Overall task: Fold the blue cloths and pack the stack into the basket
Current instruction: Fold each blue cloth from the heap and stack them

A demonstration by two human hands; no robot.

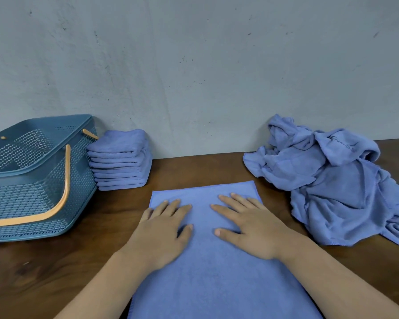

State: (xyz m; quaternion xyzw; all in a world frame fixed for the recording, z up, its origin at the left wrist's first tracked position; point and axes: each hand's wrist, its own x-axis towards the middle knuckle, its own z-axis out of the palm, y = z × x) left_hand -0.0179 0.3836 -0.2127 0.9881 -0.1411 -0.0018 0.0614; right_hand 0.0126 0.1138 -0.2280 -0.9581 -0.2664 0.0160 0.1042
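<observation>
A blue cloth (207, 268) lies flat on the brown table, long side running away from me. My left hand (164, 229) and my right hand (247, 226) both press on its far half, palms down and fingers straight. A stack of several folded blue cloths (121, 160) stands at the back left, against the basket. The blue plastic basket (32, 187) with orange handles sits at the far left, and its inside looks empty. A heap of unfolded blue cloths (332, 180) lies at the right.
A grey wall (194, 65) rises right behind the table (55, 272). Bare wood shows in front of the basket at the lower left, and between the flat cloth and the heap.
</observation>
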